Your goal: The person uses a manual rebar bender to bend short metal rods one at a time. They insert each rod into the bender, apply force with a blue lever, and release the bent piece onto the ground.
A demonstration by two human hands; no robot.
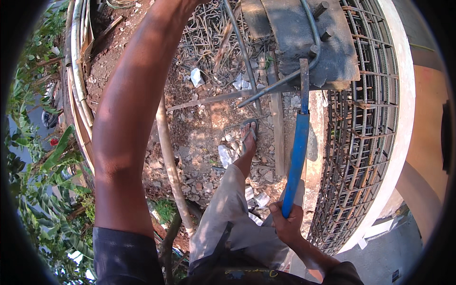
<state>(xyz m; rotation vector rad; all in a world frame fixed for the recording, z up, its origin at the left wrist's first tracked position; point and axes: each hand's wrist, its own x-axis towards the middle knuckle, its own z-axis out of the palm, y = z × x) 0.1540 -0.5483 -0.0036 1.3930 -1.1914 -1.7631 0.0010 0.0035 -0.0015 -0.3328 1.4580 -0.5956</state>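
My right hand (288, 223) is closed around the lower end of a blue pipe handle on a rebar bending lever (297, 159). The lever's flat steel end reaches up to a bent steel rod (315, 31), at the near edge of a worn board (304, 33). That rod curves round several upright steel pegs (321, 8) fixed on the board, and its near end sticks out to the left. My left arm (128, 109) stretches far forward to the top edge; the left hand lies beyond the picture, so what it holds is hidden.
Stacked rebar cages (363, 123) run along the right beside a white wall edge (403, 71). A heap of bent steel pieces (204, 40) lies ahead. Wooden strips (278, 133), rubble and pale stones (228, 156) surround my sandalled foot (249, 133). Poles and plants (52, 204) line the left.
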